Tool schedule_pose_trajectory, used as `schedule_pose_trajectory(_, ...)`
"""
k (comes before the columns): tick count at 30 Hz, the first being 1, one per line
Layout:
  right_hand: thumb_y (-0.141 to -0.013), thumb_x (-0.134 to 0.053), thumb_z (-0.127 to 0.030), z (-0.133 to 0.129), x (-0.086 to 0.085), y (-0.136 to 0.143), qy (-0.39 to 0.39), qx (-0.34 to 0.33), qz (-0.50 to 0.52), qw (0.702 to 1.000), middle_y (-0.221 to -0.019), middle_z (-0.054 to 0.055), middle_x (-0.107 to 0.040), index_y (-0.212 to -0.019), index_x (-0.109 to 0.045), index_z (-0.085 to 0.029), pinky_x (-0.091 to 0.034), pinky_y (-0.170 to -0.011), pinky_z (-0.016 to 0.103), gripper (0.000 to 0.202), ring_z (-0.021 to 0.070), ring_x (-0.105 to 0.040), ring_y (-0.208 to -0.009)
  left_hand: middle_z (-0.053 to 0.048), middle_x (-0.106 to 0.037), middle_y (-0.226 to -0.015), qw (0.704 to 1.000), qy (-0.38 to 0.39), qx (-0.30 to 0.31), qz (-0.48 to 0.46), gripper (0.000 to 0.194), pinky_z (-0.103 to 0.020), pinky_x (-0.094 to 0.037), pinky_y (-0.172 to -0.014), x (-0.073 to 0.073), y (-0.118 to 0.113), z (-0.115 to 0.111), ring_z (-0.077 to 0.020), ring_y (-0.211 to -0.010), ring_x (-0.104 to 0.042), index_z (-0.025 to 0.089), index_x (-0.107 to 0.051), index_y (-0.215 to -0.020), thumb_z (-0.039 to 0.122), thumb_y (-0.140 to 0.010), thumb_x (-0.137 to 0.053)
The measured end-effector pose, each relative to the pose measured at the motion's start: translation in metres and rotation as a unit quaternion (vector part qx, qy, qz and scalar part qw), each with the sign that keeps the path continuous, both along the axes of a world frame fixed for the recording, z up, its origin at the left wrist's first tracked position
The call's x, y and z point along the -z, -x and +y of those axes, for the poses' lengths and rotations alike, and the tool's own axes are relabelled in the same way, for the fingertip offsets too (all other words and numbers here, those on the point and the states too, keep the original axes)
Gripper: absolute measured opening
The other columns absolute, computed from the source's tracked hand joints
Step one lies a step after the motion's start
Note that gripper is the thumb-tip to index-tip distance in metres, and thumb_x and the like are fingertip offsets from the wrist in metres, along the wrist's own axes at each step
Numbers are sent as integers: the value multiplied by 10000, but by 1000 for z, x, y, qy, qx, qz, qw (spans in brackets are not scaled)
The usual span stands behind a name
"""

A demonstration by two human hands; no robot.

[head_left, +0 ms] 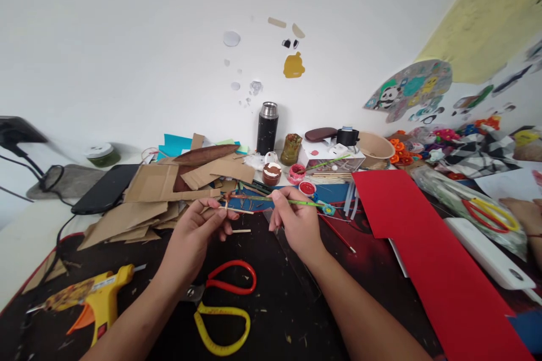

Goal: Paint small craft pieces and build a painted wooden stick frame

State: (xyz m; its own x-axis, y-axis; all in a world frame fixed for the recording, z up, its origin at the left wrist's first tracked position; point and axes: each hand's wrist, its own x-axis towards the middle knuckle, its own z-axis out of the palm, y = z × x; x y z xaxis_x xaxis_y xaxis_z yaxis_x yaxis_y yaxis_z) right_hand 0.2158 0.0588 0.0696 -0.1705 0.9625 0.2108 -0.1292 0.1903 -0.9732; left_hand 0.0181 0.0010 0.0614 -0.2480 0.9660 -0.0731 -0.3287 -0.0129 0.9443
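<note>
My left hand (190,234) pinches a thin pale wooden stick (242,211), with a small brownish piece upright at the fingertips. In my right hand (298,224) is a slim paintbrush (305,202) with a green handle, gripped between thumb and fingers. Its reddish-brown front end points left, close to the stick; whether it touches cannot be made out. Another short stick (242,231) shows just below my left fingers. On the dark mat under my hands lie scissors (223,324) with one red and one yellow handle.
A yellow glue gun (101,299) lies at the left, below a cardboard pile (127,220). Behind my hands stand paint pots (271,174) and a black flask (267,130). Red card (427,259) covers the right side. Another person's hand (523,214) shows at the right edge.
</note>
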Motion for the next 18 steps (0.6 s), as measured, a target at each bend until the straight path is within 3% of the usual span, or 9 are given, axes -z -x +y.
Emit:
schedule_pose_trajectory(11,-931,-731,-731,4,-1,-2,16,30,13,999,-471,-81,-534,-816,-622,-230,-434,-428,221,526,134,-586,-401,-32,-779,-782,998,29,10,-60,517,-221,-474,-532,-4,-1,0,-140,-602,-633,221,-594,-961,396,-698,-1004)
schedule_pose_trajectory(18,-948,-727,-710,0,-2,0,9,-2,13,1000,-463,-81,-528,-778,-613,-227,-421,-426,216,524,127,-592,-394,-15,-750,-749,993,45,6,-110,529,-203,-465,-522,-4,1,2,-127,-594,-617,214,-608,-916,343,-634,-1037)
